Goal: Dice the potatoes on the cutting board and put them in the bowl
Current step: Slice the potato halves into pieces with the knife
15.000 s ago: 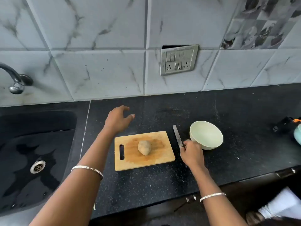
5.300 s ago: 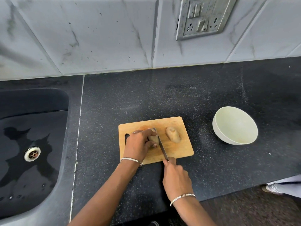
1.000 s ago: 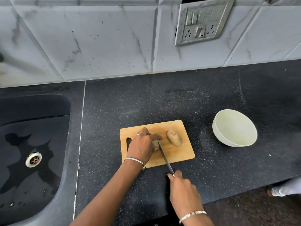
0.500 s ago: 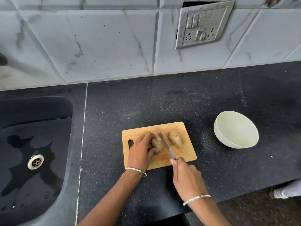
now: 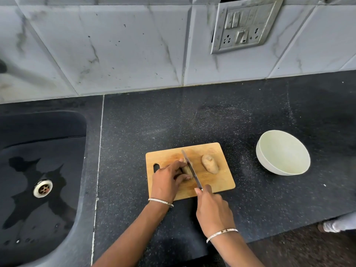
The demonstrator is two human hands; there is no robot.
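Speckled black counter (image 5: 192, 116), rectangular wooden board (image 5: 219, 180)

Centre of frame: left hand (image 5: 166, 182) grips a potato piece (image 5: 186, 170) on the cutting board (image 5: 217, 182), right hand (image 5: 212, 209) holding the knife (image 5: 190, 168) against it; second potato piece (image 5: 210, 163) beside; bowl (image 5: 283, 156) at right.

I could make out only a sliver of the potato piece (image 5: 185, 170); the rest lay under the fingers of the left grip (image 5: 167, 182) and behind the knife (image 5: 190, 167) blade. The knife's handle was buried in the right grip (image 5: 213, 211). The sink (image 5: 57, 128) ran off the left and bottom edges, the switch plate (image 5: 242, 26) off the top, and a pale blurred shape (image 5: 335, 225) at the right edge I couldn't identify.
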